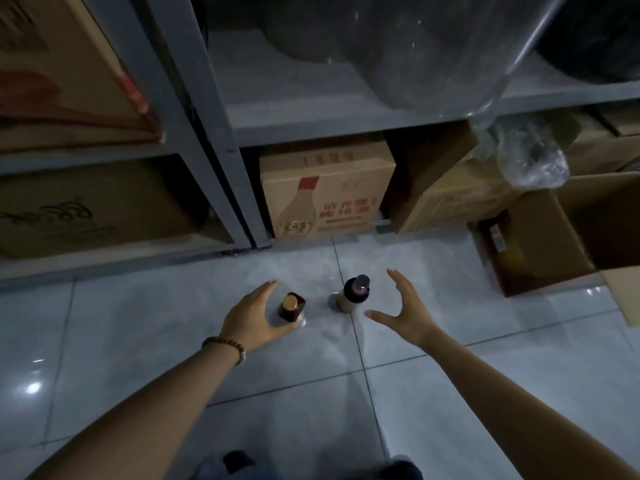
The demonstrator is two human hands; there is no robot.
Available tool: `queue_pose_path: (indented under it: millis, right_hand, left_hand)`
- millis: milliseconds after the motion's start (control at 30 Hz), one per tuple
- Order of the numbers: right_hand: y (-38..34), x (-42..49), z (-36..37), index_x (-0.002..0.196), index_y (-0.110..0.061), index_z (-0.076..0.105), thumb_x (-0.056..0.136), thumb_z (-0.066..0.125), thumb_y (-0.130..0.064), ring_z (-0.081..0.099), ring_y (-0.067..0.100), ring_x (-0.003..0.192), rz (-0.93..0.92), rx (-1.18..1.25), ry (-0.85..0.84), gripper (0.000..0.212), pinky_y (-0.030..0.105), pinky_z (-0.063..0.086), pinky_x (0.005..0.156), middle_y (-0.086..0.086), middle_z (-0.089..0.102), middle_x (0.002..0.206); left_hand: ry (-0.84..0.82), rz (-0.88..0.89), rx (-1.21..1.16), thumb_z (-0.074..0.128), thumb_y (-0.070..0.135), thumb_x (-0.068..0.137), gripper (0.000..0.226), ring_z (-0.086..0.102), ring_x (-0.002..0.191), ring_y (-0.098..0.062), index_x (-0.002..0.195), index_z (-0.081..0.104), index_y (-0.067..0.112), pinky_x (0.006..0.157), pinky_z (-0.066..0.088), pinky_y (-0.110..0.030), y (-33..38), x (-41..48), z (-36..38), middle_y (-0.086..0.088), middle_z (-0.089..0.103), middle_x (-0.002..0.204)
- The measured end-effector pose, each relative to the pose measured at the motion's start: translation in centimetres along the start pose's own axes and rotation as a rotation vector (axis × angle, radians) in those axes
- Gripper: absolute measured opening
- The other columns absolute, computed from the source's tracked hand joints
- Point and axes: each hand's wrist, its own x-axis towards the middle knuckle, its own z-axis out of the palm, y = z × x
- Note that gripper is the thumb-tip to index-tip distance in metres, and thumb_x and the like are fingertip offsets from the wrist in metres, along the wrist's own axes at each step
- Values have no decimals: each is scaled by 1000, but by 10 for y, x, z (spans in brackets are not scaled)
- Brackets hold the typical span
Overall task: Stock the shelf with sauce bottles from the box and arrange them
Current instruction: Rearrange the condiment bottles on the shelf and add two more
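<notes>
While both hands are spread and hold nothing, two sauce bottles stand upright on the tiled floor (450,393) before the shelf (221,174). The left hand (251,318) curls just beside the amber-capped bottle (291,308), perhaps touching it; the right hand (403,311) hovers near the dark-capped bottle (355,294). They look rigid, probably glass: weighty for their size, smooth, breakable, best gripped around the body below the shoulder. At right an open box (540,251) shows one dark labelled item, its remaining contents hidden. Closed cartons (325,192) fill the bottom shelf.
</notes>
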Motion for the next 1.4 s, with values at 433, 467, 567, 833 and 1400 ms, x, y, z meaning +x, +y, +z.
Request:
queue_pose_path:
  millis: [433,467,567,833,1400]
  right_hand:
    - [117,118,114,127,-31,40,65,86,-27,48,11,117,-117,269,74,77,30,36,105,-10,53,122]
    - [120,122,118,125,-31,41,66,86,-24,49,11,114,-125,288,91,75,29,36,104,-12,53,118]
    - [129,130,127,125,-28,44,67,85,-20,51,13,113,-128,313,126,71,28,39,99,-9,55,117]
    - [132,120,131,122,-24,51,67,85,-21,55,11,105,-102,336,219,64,29,44,96,-9,59,109]
    - [-99,-56,-159,103,-29,62,55,84,-35,67,14,99,-283,692,475,53,31,53,83,-4,71,104]
  left_hand:
    - [9,172,-262,81,64,46,100,54,116,-3,134,36,47,100,46,-29,-99,116,124,19,56,125]
    - [18,172,-291,83,60,46,99,54,115,-3,133,37,46,100,46,-28,-103,120,130,20,57,124]
    - [61,147,-366,85,54,46,87,58,108,2,124,49,42,95,47,-24,-108,130,146,21,62,116]
    - [147,80,-420,82,43,50,45,61,89,2,89,63,31,79,47,-18,-96,123,153,17,67,89]
    - [17,515,-773,83,61,41,81,68,92,-14,108,57,25,70,55,-24,171,7,-98,1,71,99]
